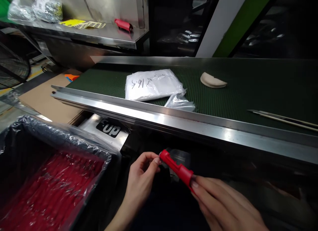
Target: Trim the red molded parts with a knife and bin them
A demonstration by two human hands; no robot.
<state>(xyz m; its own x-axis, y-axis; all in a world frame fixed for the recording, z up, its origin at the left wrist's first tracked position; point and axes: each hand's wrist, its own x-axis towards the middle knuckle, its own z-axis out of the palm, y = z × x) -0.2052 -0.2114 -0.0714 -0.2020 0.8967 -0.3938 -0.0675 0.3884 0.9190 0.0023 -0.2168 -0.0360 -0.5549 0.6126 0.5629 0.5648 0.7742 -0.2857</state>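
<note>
- Holding now: red plastic part (177, 168) spans betw. both hands, low centre of view, just under the steel rail (174, 120) of the conveyor.
- Right hand (223, 204) is closed round the part's lower-right end, fingers wrapped on it, end hidden inside the grip.
- Left hand (141, 178) pinches at the upper-left tip, thumb & forefinger closed on or right at it; can't tell if there's a small clear bit betw. those fingertips.
- Long axis runs diagonal, upper-left to lower-right, from left fingertips down into right palm. Both hands are on it, but the right carries most of the length.
- Left of the left hand: bin lined w/ plastic film (53, 178), full of red pieces that look alike.
- Beyond the hands, on the green belt (248, 88): white bag w/ handwriting (152, 83), a pale curved piece (213, 80), thin rods (283, 117) far right.
- Back shelf, well apart: another red piece (123, 25).
</note>
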